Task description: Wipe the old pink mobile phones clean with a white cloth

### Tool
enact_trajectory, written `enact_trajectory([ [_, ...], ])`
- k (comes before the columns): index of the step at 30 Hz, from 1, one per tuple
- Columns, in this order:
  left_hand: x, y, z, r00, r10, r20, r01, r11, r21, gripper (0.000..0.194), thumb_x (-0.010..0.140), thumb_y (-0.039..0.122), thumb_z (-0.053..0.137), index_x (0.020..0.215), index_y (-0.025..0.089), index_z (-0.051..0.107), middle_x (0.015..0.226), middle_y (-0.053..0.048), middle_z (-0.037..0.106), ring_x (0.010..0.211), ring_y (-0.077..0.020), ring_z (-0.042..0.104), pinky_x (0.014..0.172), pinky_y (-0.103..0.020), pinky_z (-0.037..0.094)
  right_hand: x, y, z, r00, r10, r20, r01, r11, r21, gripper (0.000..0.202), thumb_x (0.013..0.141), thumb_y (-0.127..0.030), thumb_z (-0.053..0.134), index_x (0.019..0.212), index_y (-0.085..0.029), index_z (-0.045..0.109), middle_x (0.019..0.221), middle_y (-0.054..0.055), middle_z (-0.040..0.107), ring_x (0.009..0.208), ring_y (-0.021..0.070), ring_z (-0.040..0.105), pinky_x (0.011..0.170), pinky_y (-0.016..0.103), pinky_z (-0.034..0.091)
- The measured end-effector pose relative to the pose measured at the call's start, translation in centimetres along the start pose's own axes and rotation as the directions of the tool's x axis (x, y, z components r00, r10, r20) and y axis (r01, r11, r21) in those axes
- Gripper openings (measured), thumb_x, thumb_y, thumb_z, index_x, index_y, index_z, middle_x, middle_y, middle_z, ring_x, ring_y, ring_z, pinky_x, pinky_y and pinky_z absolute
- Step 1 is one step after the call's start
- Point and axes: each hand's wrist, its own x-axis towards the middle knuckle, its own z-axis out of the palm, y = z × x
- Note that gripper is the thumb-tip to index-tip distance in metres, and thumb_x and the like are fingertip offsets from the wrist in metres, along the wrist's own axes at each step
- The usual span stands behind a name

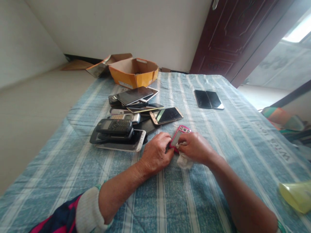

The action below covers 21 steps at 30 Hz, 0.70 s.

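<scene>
A pink mobile phone [175, 139] lies on the cloth-covered bed or table, its screen facing up and its silver keys at the far end. My left hand [157, 151] grips its left edge, with the fingers curled and partly hidden. From the right, my right hand [196, 147] pinches a crumpled white cloth [185, 160] and presses it against the near part of the screen. Just beyond my left hand, a gold-framed smartphone [167, 115] leans on a pile of phones. A black keypad phone [114, 125] rests on a white smartphone [121, 147] at the pile's near side.
An orange cardboard box [136, 77] with its lid folded back stands at the far edge. Two dark smartphones [209, 99] lie side by side at the right. Near the right edge is a yellow translucent cup [296, 195]. A striped blue sheet [150, 200] covers the surface.
</scene>
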Motion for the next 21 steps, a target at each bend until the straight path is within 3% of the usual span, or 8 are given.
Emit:
enact_trajectory([
  [4,0.1,0.0,-0.1,1.000,0.005,0.006,-0.006,1.000,0.005,0.012,0.075,0.010,0.059,0.085,0.015,0.063,0.100,-0.009,0.063,0.095,-0.0229,0.060,0.085,-0.037,0.051,-0.1,-0.6,0.0,0.997,0.065,-0.040,-0.068,0.994,-0.089,0.014,0.074,-0.019,0.055,0.077,-0.021,0.069,0.073,0.004,0.068,0.069,0.0163,0.058,0.055,0.026,0.027],
  [9,0.1,0.0,-0.1,1.000,0.009,0.017,-0.009,1.000,0.015,0.010,0.076,0.013,0.059,0.086,0.015,0.062,0.101,-0.010,0.063,0.096,-0.0233,0.059,0.085,-0.038,0.051,-0.2,-1.1,-0.4,0.999,0.051,0.001,-0.050,0.988,-0.144,0.016,0.074,-0.019,0.054,0.079,-0.021,0.069,0.076,0.005,0.069,0.070,0.0178,0.059,0.054,0.027,0.024],
  [16,0.0,-0.1,0.1,1.000,0.007,0.013,-0.007,1.000,0.029,0.009,0.076,0.013,0.060,0.084,0.015,0.062,0.102,-0.010,0.063,0.097,-0.0238,0.059,0.087,-0.038,0.051,-0.1,-0.2,-0.6,0.998,0.043,0.049,-0.039,0.996,-0.075,0.013,0.072,-0.015,0.055,0.068,-0.020,0.066,0.068,0.002,0.065,0.064,0.0132,0.056,0.055,0.024,0.028],
  [21,0.0,0.0,0.1,1.000,0.012,0.006,-0.012,1.000,0.026,0.010,0.076,0.012,0.059,0.085,0.015,0.062,0.101,-0.010,0.063,0.097,-0.0233,0.059,0.087,-0.038,0.051,-0.1,-0.4,-0.4,0.999,0.040,-0.008,-0.041,0.995,-0.087,0.014,0.073,-0.016,0.056,0.074,-0.022,0.069,0.070,0.002,0.067,0.065,0.0140,0.056,0.055,0.025,0.027],
])
